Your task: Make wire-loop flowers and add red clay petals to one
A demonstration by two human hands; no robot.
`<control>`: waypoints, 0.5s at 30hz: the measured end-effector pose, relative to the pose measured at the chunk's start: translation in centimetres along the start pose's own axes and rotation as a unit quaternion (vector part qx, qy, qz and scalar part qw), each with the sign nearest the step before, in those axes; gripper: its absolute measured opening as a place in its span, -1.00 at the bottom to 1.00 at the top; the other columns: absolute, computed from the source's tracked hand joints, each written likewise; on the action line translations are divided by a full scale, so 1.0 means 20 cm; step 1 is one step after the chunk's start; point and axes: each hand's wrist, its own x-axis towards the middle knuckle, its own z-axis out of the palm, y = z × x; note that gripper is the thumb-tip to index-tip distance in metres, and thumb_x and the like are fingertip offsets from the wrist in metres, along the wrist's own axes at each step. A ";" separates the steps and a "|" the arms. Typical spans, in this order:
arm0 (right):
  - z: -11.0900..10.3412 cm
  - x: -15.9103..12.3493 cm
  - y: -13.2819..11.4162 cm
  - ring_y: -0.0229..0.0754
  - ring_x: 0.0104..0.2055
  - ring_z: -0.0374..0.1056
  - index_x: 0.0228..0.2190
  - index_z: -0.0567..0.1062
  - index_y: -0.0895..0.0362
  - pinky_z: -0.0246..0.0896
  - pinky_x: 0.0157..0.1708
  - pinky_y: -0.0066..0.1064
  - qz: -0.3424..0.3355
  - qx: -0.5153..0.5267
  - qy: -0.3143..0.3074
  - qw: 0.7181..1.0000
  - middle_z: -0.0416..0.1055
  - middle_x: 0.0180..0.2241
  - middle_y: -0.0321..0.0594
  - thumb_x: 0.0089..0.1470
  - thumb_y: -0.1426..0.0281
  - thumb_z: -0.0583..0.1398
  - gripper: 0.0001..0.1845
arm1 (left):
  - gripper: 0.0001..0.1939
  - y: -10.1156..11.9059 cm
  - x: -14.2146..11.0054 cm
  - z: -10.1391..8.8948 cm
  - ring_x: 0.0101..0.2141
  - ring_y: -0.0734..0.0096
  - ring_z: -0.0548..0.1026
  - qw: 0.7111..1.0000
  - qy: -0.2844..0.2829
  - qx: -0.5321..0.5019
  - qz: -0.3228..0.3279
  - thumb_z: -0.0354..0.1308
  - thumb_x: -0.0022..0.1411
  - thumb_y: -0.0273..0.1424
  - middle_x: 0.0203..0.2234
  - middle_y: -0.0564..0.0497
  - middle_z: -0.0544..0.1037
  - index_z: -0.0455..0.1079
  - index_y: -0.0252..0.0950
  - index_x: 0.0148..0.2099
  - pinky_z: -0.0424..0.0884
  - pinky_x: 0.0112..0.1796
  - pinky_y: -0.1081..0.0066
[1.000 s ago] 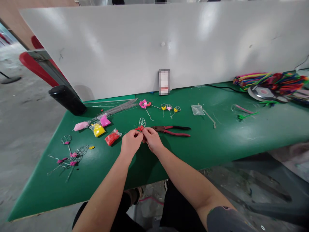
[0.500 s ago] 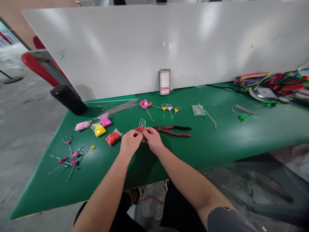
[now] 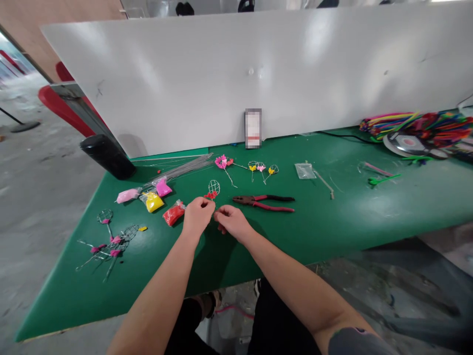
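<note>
Pliers [image 3: 254, 200] lie inside table edge [image 3: 88, 319]; left hand [image 3: 198, 217] pinches wire frame [image 3: 211, 195], right hand [image 3: 234, 222] half-curled, hold unclear.

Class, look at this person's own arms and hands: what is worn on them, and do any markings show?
The left hand and right hand wear no gloves, and no watch or bracelet shows. The left forearm and right forearm are uncovered. A grey sleeve with a small dark and pinkish print shows near the right elbow.

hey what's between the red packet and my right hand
In the head view, your left hand lies between them, holding the red-trimmed wire piece.
</note>
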 end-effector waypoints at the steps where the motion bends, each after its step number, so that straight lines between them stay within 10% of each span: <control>1: 0.00 -0.01 -0.01 -0.38 -0.74 0.13 -0.63 0.34 0.11 -0.04 -0.76 -0.53 -0.002 -0.034 -0.013 0.999 0.23 -0.74 -0.43 -0.21 0.35 0.18 -0.88 | -0.88 0.00 0.01 0.01 -0.53 0.45 0.36 1.000 0.000 -0.021 -0.008 0.03 -0.11 -0.35 -0.63 0.07 0.42 0.31 -0.27 -0.56 0.25 -0.48 0.47; 8: -0.04 -0.02 -0.04 -0.33 -0.54 0.14 -0.69 0.34 0.09 -0.04 -0.55 -0.48 -0.148 -0.231 0.082 0.958 0.28 -0.61 -0.36 -0.21 0.31 0.21 -0.81 | -0.87 0.01 0.07 0.09 -0.56 0.45 0.37 0.995 -0.006 -0.085 -0.050 0.07 -0.17 -0.33 -0.63 0.06 0.42 0.33 -0.31 -0.55 0.26 -0.53 0.47; 15: -0.14 0.00 -0.07 -0.34 -0.61 0.07 -0.76 0.24 0.10 -0.12 -0.60 -0.47 -0.127 -0.255 0.132 0.949 0.18 -0.69 -0.38 -0.17 0.34 0.15 -0.74 | -0.84 0.12 0.07 0.17 -0.68 0.57 0.26 0.979 -0.073 -0.177 -0.069 0.08 -0.16 -0.33 -0.68 0.11 0.36 0.35 -0.32 -0.52 0.20 -0.65 0.51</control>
